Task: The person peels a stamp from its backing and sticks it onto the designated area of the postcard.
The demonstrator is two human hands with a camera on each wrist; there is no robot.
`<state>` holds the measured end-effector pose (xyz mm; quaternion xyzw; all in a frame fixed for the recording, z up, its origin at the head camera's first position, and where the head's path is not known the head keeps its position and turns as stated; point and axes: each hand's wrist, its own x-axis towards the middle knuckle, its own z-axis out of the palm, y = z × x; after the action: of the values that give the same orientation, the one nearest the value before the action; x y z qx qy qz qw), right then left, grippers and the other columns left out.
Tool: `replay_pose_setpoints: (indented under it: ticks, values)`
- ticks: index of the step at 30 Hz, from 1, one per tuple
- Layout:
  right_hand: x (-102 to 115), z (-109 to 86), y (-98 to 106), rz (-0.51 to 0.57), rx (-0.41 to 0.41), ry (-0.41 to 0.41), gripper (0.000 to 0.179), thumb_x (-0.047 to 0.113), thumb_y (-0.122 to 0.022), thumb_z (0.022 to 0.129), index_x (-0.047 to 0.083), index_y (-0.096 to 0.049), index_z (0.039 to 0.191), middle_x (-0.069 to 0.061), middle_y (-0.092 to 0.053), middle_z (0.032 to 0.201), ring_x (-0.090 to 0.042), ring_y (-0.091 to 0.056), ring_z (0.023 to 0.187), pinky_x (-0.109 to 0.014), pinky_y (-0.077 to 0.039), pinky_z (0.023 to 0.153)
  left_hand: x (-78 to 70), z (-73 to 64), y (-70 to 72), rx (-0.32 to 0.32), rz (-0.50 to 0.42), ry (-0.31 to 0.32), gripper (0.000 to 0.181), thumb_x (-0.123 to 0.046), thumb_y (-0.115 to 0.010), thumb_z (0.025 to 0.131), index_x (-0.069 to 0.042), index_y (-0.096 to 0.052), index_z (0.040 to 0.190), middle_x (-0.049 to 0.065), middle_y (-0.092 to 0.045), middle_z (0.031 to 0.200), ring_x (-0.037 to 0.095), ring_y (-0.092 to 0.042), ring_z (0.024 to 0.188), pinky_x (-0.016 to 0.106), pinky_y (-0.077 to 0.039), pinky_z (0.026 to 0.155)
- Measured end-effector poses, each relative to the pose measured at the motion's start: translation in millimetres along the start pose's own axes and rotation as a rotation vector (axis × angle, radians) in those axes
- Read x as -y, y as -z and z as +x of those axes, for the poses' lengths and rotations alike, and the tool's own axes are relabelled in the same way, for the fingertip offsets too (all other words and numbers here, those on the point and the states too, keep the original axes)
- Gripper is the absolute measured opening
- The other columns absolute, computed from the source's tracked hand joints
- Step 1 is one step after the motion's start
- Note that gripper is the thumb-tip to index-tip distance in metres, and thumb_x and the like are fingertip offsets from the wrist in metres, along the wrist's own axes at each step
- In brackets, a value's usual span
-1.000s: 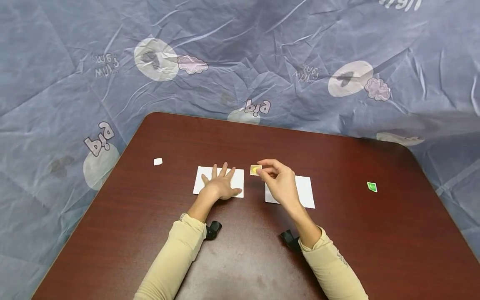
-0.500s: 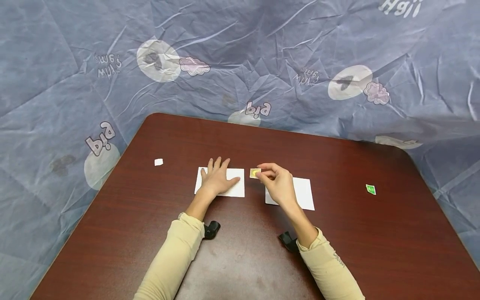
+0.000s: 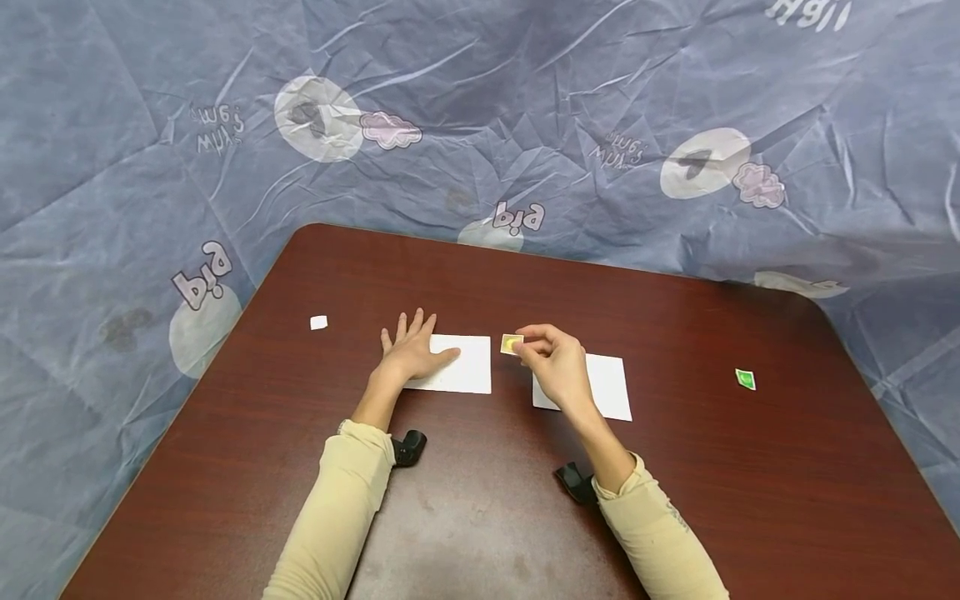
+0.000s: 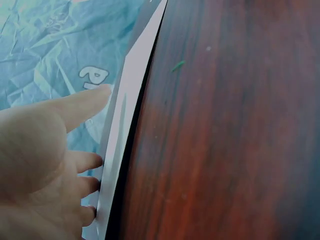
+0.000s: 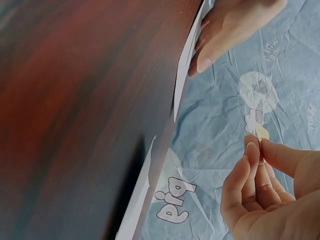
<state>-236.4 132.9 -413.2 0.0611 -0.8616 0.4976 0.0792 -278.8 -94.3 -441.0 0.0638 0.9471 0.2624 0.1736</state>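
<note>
My left hand (image 3: 411, 357), fingers spread, lies over the left end of a white paper sheet (image 3: 465, 371). Its thumb reaches across the sheet, and the other fingertips extend past the far edge. My right hand (image 3: 557, 362) pinches a small yellow paper square (image 3: 511, 343) with a pale border between thumb and fingertips. In the right wrist view, the yellow paper square (image 5: 261, 132) is seen nearly edge-on, raised above the table. Below the right hand lies a second white sheet (image 3: 609, 385), partly hidden by the hand and wrist.
A small white paper piece (image 3: 318, 322) lies at the left of the dark red-brown table (image 3: 480, 492). A small green paper square (image 3: 745, 379) with a bent corner lies far to the right. A wrinkled, printed blue-grey cloth (image 3: 480, 108) hangs behind the table.
My left hand has slid left along its sheet, uncovering more of the sheet's right part. The right hand has lowered slightly, still pinching the yellow square.
</note>
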Motion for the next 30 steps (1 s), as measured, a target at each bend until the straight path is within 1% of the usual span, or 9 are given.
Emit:
replay_pose_setpoints:
  ticks: [3, 6, 8, 11, 14, 17, 23, 26, 30]
  values:
    - [0.1, 2.5, -1.3, 0.016, 0.003, -0.027, 0.018, 0.007, -0.071, 0.086, 0.002, -0.068, 0.103, -0.017, -0.070, 0.078, -0.033, -0.068, 0.068, -0.022, -0.050, 0.055, 1.5, 2.5, -1.8, 0.018, 0.006, 0.000, 0.084, -0.054, -0.049, 0.093, -0.011, -0.010, 0.154, 0.012, 0.005, 0.158, 0.033, 0.014, 0.141, 0.058, 0.011, 0.107]
    - [0.2, 5.6, -3.2, 0.019, 0.020, -0.048, 0.017, 0.008, -0.071, 0.086, 0.002, -0.068, 0.102, -0.016, -0.070, 0.078, -0.032, -0.068, 0.068, -0.024, -0.053, 0.058, 4.4, 6.5, -5.0, 0.035, 0.007, 0.004, 0.086, -0.055, -0.048, 0.092, -0.012, -0.007, 0.154, 0.011, 0.010, 0.158, 0.032, 0.018, 0.140, 0.056, 0.014, 0.106]
    - [0.1, 7.9, -5.1, 0.020, 0.037, -0.070, 0.017, 0.009, -0.071, 0.086, 0.003, -0.068, 0.103, -0.015, -0.070, 0.078, -0.032, -0.068, 0.068, -0.026, -0.053, 0.057, 6.9, 9.7, -7.2, 0.045, 0.009, 0.006, 0.087, -0.057, -0.047, 0.092, -0.014, -0.004, 0.154, 0.009, 0.013, 0.157, 0.030, 0.021, 0.140, 0.056, 0.016, 0.106]
    - [-0.7, 11.2, -8.8, 0.007, 0.067, -0.102, 0.017, 0.010, -0.070, 0.087, 0.003, -0.068, 0.103, -0.016, -0.071, 0.079, -0.031, -0.068, 0.069, -0.029, -0.052, 0.057, 8.3, 10.4, -8.2, 0.048, -0.003, -0.001, 0.088, -0.057, -0.047, 0.092, -0.014, -0.004, 0.154, 0.009, 0.014, 0.157, 0.030, 0.022, 0.139, 0.056, 0.018, 0.105]
    - [-1.8, 14.2, -12.9, 0.009, 0.089, -0.130, 0.017, 0.010, -0.070, 0.088, 0.003, -0.067, 0.103, -0.016, -0.070, 0.080, -0.031, -0.068, 0.069, -0.036, -0.054, 0.060, 8.8, 10.6, -8.7, 0.052, -0.006, -0.002, 0.088, -0.058, -0.047, 0.092, -0.014, -0.003, 0.154, 0.009, 0.015, 0.157, 0.030, 0.024, 0.139, 0.056, 0.018, 0.104]
    - [-3.1, 17.6, -17.8, 0.014, 0.104, -0.153, 0.017, 0.009, -0.069, 0.087, 0.002, -0.067, 0.102, -0.014, -0.070, 0.078, -0.030, -0.068, 0.068, -0.039, -0.055, 0.063, 9.3, 9.6, -9.5, 0.052, 0.000, -0.001, 0.087, -0.057, -0.047, 0.092, -0.014, -0.002, 0.154, 0.009, 0.016, 0.157, 0.030, 0.024, 0.139, 0.056, 0.019, 0.104]
    - [-7.1, 26.1, -28.0, 0.044, 0.141, -0.241, 0.015, 0.006, -0.069, 0.086, 0.000, -0.067, 0.099, -0.011, -0.070, 0.076, -0.025, -0.068, 0.065, -0.032, -0.056, 0.061, 6.6, 1.7, -9.7, 0.041, 0.010, 0.008, 0.085, -0.052, -0.048, 0.093, -0.011, -0.004, 0.154, 0.012, 0.012, 0.157, 0.032, 0.021, 0.140, 0.056, 0.016, 0.105]
    - [-6.9, 29.9, -31.5, 0.024, 0.157, -0.272, 0.013, 0.006, -0.070, 0.086, 0.000, -0.067, 0.097, -0.011, -0.070, 0.074, -0.022, -0.067, 0.062, -0.030, -0.056, 0.059, 5.8, 1.8, -10.5, 0.034, 0.015, 0.003, 0.085, -0.052, -0.048, 0.093, -0.011, -0.004, 0.154, 0.012, 0.013, 0.157, 0.032, 0.021, 0.140, 0.055, 0.016, 0.106]
    - [-6.0, 34.6, -34.3, -0.006, 0.185, -0.283, 0.011, 0.005, -0.069, 0.086, -0.001, -0.067, 0.095, -0.011, -0.069, 0.074, -0.019, -0.066, 0.060, -0.029, -0.055, 0.058, 6.9, 7.7, -12.1, 0.039, 0.029, 0.004, 0.087, -0.056, -0.047, 0.093, -0.015, -0.001, 0.154, 0.009, 0.016, 0.156, 0.029, 0.024, 0.139, 0.054, 0.019, 0.105]
